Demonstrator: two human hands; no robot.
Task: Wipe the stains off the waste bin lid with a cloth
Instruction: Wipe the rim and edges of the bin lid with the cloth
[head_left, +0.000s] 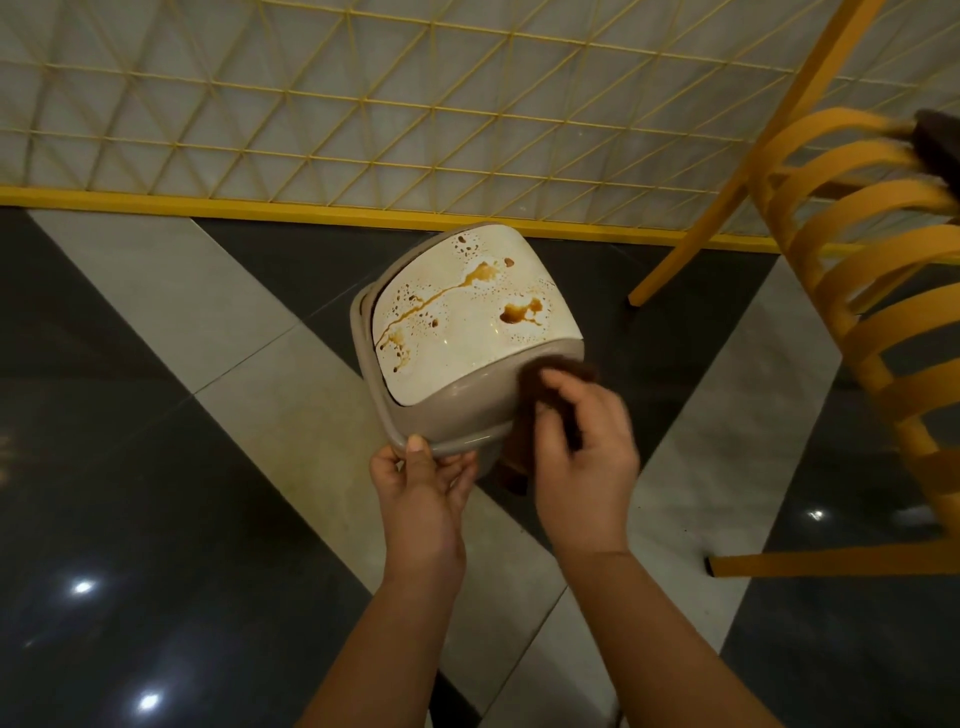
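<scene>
Waste bin lid (467, 332): held tilted above the floor (156, 467); cream panel marked with brown stains (519, 312).
Cloth (550, 374): dark, pressed against the lid's grey rim at its right side.
Right hand (587, 467): clenched around the cloth.
Left hand (421, 483): lid's near edge is gripped, thumb on top.
Surroundings: yellow lattice screen (363, 104) behind; yellow chair (857, 260) at right.

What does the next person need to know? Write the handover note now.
Left hand: grips the near rim of the bin lid, steadying it.
Right hand: holds the dark cloth against the lid's grey edge, lower right.
Done: no cleaned patch to be seen; brown stains cover the white panel.
Left: wipe the whole white panel, streak and blotches.
</scene>
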